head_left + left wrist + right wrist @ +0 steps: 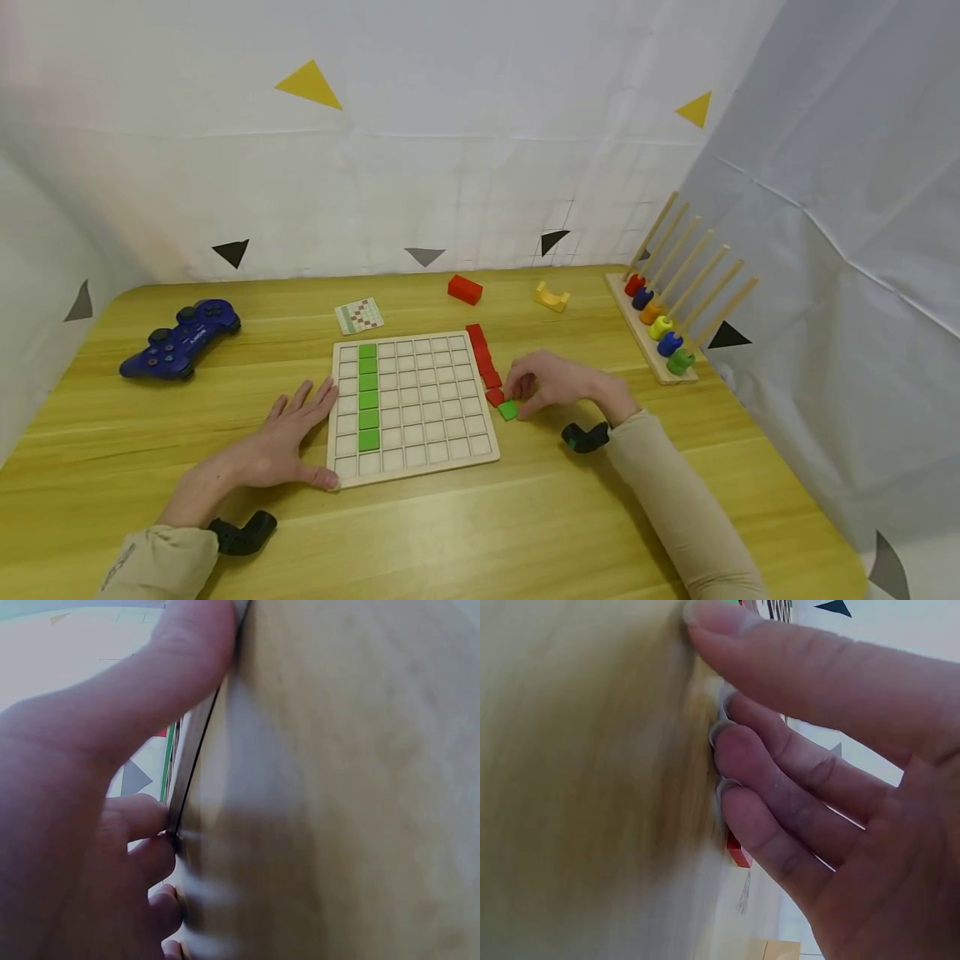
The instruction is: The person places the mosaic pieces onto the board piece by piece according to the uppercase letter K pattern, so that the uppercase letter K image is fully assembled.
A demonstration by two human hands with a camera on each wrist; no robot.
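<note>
Green tile (508,409) lies on the bench (525,533) right under my right hand (555,383), whose curled fingers (525,385) touch it and the row of red tiles (483,363) just beyond them; whether they pinch it I cannot tell. My left hand (281,437) lies flat, fingers (307,400) straight, thumb against the grid board (420,454). That board holds one column of green tiles (367,396), its other cells bare.
</note>
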